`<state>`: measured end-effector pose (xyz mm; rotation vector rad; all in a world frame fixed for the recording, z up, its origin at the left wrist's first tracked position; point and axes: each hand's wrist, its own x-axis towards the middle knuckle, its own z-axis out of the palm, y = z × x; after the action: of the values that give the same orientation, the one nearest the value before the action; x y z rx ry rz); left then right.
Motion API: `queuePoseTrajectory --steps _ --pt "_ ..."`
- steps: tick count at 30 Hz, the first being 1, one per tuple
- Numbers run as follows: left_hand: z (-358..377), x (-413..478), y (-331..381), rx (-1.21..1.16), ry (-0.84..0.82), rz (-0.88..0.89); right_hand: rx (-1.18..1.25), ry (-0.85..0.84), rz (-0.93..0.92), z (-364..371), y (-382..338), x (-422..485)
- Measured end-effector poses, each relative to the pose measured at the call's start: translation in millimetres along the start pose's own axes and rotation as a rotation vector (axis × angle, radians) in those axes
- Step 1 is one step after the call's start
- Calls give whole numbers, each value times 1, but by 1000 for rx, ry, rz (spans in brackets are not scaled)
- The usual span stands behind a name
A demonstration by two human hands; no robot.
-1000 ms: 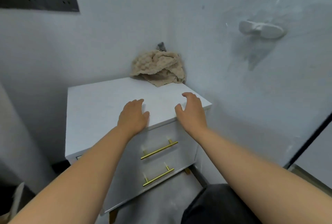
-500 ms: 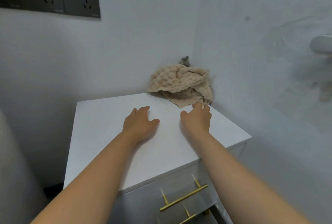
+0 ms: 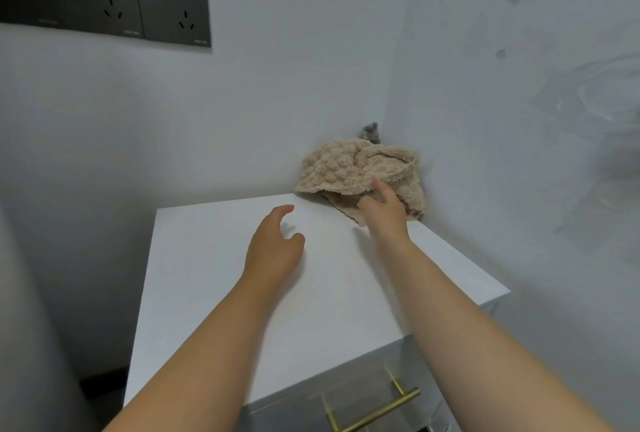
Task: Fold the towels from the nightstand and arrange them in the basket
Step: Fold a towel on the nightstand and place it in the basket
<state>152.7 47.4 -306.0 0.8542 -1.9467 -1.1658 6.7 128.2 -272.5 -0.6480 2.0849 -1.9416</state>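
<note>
A crumpled beige bobbled towel (image 3: 349, 168) lies heaped in the far right corner of the white nightstand (image 3: 207, 276), against the walls. A bit of grey cloth (image 3: 370, 131) pokes up behind it. My right hand (image 3: 382, 208) reaches over the towel's front edge with fingers spread, its fingertips at the cloth; it grips nothing that I can see. My left hand (image 3: 273, 244) hovers above the middle of the nightstand top, fingers loosely bent, holding nothing. No basket is in view.
Walls close off the nightstand at the back and right. Dark wall sockets (image 3: 104, 2) sit at the upper left. A gold drawer handle (image 3: 377, 411) shows on the nightstand's front at the bottom.
Both hands moved forward from the nightstand's front edge across its top. My right hand has reached the towel. The view came closer to the nightstand.
</note>
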Motion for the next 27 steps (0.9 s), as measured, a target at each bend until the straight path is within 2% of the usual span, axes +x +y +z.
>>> queuePoseTrajectory --steps 2,4,8,14,17,20,22,24,27 --pt "1 -1 2 19 -15 4 112 -65 99 2 -11 9" --pt "1 -1 4 29 -23 4 123 -110 160 4 -22 14" --pt "1 -3 4 48 -39 20 130 -65 257 4 -47 20" --pt "-1 -6 5 6 51 62 107 -33 -8 -6 -139 7" --pt "-1 -10 12 21 86 165 197 -77 -76 -9 -166 -5" --pt "-2 -15 35 -61 106 182 219 -97 -188 -14 -179 -16" --pt "-1 -19 55 -125 97 179 126 -103 -244 -17 -182 -24" --pt "0 -24 72 -185 104 158 -45 -33 -350 -21 -182 -33" --pt "4 -31 88 -231 201 156 -249 60 -491 -32 -180 -52"
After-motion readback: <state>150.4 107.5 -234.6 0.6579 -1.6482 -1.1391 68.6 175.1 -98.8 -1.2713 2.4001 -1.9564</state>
